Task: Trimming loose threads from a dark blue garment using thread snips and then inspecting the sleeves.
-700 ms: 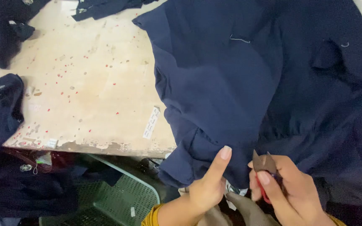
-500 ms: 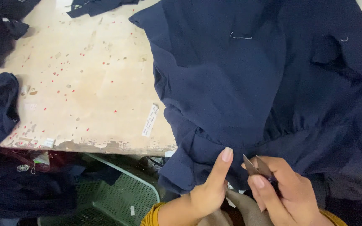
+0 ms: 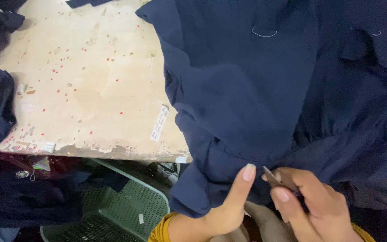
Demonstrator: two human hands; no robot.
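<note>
Navy garment [image 3: 265, 98] lies over the counter [image 3: 90, 80], its edge hanging toward both hands. Left hand [image 3: 222, 206] pinches the hem; right hand [image 3: 310, 206] grips small snips [image 3: 274, 177] just beside it.

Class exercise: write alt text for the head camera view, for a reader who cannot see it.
Two bare hands work at the near hem of a dark navy garment: the left hand pinches the cloth, and the right hand holds small thread snips against it. The garment spreads over a worn, paint-flecked table; a green plastic basket sits below.
</note>
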